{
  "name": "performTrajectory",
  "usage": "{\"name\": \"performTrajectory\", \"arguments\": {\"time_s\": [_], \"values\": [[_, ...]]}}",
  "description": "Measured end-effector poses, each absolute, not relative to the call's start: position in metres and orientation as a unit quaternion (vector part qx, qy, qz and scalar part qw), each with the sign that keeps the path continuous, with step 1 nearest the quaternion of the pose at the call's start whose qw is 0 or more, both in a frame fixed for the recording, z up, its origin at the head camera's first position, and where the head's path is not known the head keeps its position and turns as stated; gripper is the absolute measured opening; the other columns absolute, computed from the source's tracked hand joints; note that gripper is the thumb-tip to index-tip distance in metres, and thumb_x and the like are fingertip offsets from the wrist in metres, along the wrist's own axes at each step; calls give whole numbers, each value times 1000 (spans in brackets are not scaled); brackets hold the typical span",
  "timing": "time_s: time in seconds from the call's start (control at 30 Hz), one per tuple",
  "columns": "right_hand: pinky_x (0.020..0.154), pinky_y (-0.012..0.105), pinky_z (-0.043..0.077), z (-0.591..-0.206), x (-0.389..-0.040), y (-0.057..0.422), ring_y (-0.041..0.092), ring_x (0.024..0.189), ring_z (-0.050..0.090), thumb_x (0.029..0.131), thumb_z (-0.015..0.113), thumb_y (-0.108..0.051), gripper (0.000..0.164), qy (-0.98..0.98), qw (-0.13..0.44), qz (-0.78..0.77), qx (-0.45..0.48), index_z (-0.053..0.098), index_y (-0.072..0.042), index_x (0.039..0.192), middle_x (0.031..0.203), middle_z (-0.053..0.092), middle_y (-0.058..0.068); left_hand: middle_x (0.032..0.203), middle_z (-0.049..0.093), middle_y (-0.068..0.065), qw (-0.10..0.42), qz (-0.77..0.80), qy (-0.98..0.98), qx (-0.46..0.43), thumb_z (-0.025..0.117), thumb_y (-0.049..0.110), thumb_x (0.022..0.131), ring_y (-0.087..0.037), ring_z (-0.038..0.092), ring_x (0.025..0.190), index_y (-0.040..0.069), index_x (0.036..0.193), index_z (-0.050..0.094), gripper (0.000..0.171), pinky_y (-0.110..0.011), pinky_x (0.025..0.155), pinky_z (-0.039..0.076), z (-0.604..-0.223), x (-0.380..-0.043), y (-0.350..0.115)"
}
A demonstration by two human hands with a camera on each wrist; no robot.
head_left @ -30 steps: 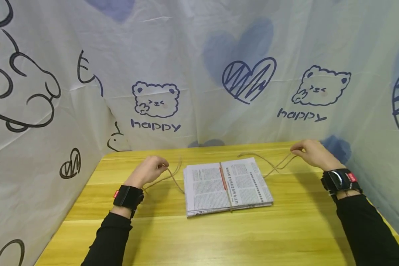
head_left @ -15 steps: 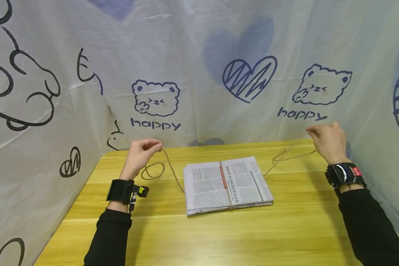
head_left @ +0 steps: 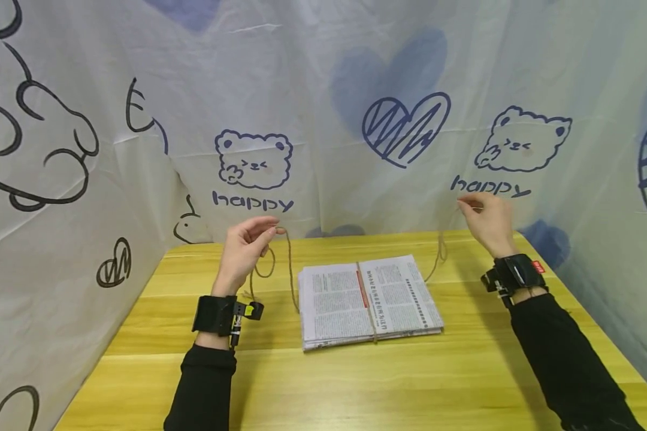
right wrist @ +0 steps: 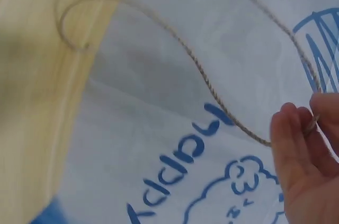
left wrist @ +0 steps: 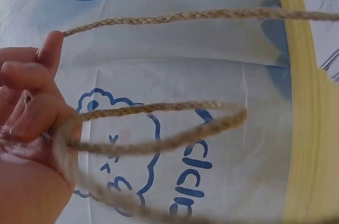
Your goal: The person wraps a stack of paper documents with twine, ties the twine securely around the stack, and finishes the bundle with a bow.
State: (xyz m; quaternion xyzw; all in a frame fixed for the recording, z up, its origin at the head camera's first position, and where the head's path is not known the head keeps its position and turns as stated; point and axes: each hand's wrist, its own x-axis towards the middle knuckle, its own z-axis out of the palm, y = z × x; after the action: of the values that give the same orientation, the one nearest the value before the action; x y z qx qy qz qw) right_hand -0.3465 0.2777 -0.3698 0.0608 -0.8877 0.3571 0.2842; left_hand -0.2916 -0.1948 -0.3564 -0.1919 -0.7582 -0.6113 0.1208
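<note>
A stack of folded newspapers (head_left: 334, 305) lies on the table, with a band of brown twine (head_left: 373, 317) running across its top. Left of the stack, my raised left hand (head_left: 242, 251) pinches a twine end (head_left: 290, 269) that comes from the stack's left side. In the left wrist view, a loop of twine (left wrist: 159, 144) hangs from that hand's curled fingers. Higher on the far right, my right hand (head_left: 487, 221) pinches the other end (head_left: 441, 248), which leaves the stack's right side. The right wrist view shows this twine (right wrist: 206, 81) bowing away from the fingertips.
The yellow wood-grain table (head_left: 388, 389) ends at a white curtain (head_left: 323, 179) printed with bears and hearts, which also hangs along both sides. Black straps with small cameras sit on both wrists.
Both hands have lifted higher above the table, drawing the twine up with them. My right hand swung outward, then came back inward; the left has shifted slightly right. The newspapers stay put.
</note>
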Motion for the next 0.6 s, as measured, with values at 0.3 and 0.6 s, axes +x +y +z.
{"name": "performTrajectory", "arguments": {"time_s": [0.3,0.6], "values": [[81,16,48,-380,-343,271,4,92,63,96,64,-25,31,-777,275,565,20,68,-5,119,108,69,4,99,75,1,139,-645,-720,-215,59,9,98,-9,49,56,5,120,66,23,-20,51,39,-341,-291,-197],[98,18,47,-364,-334,279,17,127,57,98,57,-10,62,-687,269,674,-21,30,-17,154,148,47,18,93,75,1,189,-644,-710,-214,63,14,97,-11,52,54,10,114,65,18,-22,46,36,-311,-299,-185]]}}
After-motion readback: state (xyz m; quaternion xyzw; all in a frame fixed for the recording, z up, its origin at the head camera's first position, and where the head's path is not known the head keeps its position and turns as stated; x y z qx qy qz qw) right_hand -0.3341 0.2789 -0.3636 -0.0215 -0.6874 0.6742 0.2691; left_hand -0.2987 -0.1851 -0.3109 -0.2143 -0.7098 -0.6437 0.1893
